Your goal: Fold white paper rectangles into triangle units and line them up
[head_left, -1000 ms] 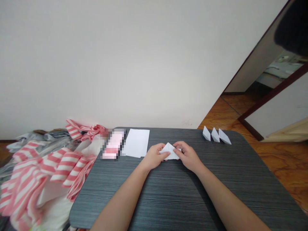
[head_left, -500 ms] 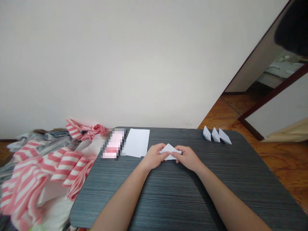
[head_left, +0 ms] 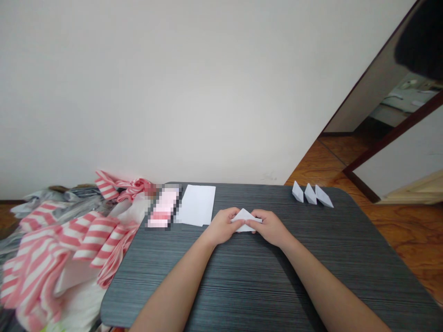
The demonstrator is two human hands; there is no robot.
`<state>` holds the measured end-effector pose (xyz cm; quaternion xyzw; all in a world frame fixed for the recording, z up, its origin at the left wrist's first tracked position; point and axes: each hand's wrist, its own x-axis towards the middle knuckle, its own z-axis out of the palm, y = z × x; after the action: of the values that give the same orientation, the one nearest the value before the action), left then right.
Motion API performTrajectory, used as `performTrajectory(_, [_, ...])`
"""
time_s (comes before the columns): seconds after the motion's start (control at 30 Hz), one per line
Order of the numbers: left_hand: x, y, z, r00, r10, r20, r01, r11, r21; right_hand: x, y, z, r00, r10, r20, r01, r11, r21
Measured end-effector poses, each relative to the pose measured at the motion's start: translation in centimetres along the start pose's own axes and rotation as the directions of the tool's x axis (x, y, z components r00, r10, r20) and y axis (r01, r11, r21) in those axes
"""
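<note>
A small white folded paper triangle (head_left: pixel 246 217) lies on the dark striped table (head_left: pixel 263 286), pinched from both sides. My left hand (head_left: pixel 223 227) grips its left edge with curled fingers. From the right, my right hand (head_left: pixel 270 226) presses thumb and fingers on its lower right part. Both hands rest on the table near its far middle.
A stack of white paper sheets (head_left: pixel 198 205) lies just left of my hands. Three folded white paper pieces (head_left: pixel 311 194) stand at the table's far right corner. Pink-and-white striped cloth (head_left: pixel 62 249) is piled off the left edge. Wooden floor and a doorway are to the right.
My hands have drawn slightly closer together over the paper, covering more of it. The rest stays as it was.
</note>
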<state>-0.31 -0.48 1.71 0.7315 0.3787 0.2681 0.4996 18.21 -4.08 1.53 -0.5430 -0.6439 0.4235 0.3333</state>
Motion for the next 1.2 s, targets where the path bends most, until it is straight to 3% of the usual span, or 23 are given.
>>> performTrajectory(0.3, [-0.07,-0.21,0.11,0.994,-0.1,0.047,0.106,0.982,-0.155,-0.28,0.04,-0.51,0.998,0.068,-0.011,-0.068,0.996,0.058])
performTrajectory(0.7, [0.08,-0.18,-0.15,0.992,-0.098,0.078,0.116,0.956,-0.27,-0.14,0.31,-0.66,0.998,0.065,0.011,-0.066,0.994,0.09])
performTrajectory(1.2, [0.0,0.04,-0.21,0.994,-0.069,0.082,0.09,0.955,-0.283,-0.19,0.39,-0.62,0.996,0.093,0.007,-0.093,0.984,0.155])
